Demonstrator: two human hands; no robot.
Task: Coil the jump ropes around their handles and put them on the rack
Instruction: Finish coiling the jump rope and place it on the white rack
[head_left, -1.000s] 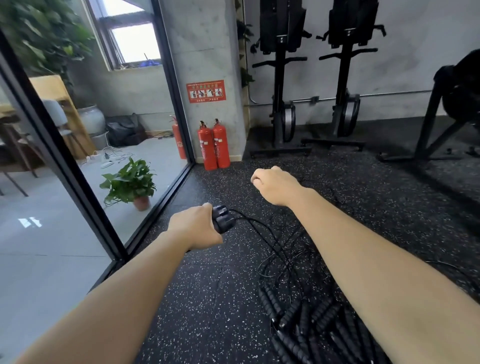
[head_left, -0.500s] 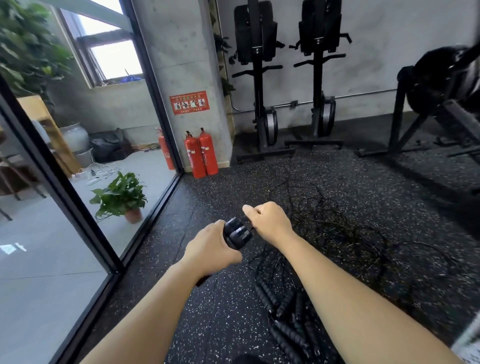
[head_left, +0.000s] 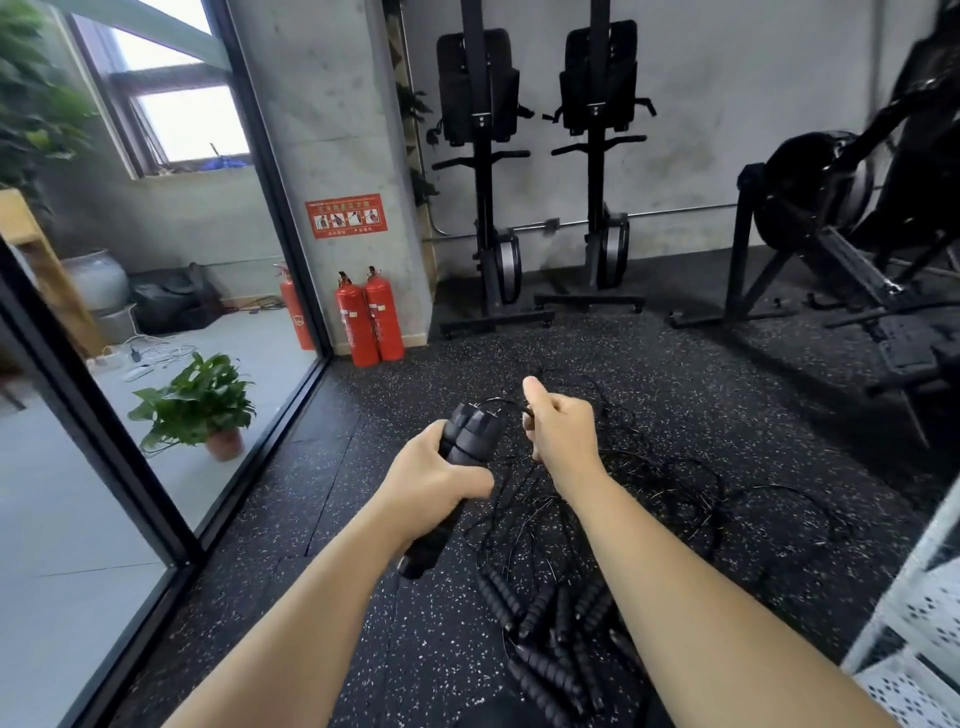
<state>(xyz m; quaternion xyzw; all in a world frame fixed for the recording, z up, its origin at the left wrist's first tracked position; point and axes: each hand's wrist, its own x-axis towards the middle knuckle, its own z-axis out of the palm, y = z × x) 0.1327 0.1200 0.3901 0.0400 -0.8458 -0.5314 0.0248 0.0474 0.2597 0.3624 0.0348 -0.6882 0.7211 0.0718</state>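
Note:
My left hand (head_left: 434, 475) grips a pair of black jump-rope handles (head_left: 465, 439) held together, tops pointing up and away. A thin black rope (head_left: 501, 402) runs from the handle tops over to my right hand (head_left: 558, 426), which pinches it just right of the handles, thumb up. Below my hands a tangle of thin black ropes (head_left: 649, 493) spreads over the speckled floor. Several more ribbed black handles (head_left: 550, 639) lie in a heap near the bottom of the view. A white perforated rack (head_left: 919, 623) shows at the lower right edge.
Glass wall with a black frame (head_left: 104, 431) runs along the left, a potted plant (head_left: 200, 402) behind it. Two red fire extinguishers (head_left: 369, 317) stand at the pillar. Upright black machines (head_left: 540, 171) line the back wall; another machine (head_left: 852, 244) stands at the right.
My right hand came back from arm's length to the handle tops, then moved slightly right and up with the rope. The handles now stand more upright in my left hand.

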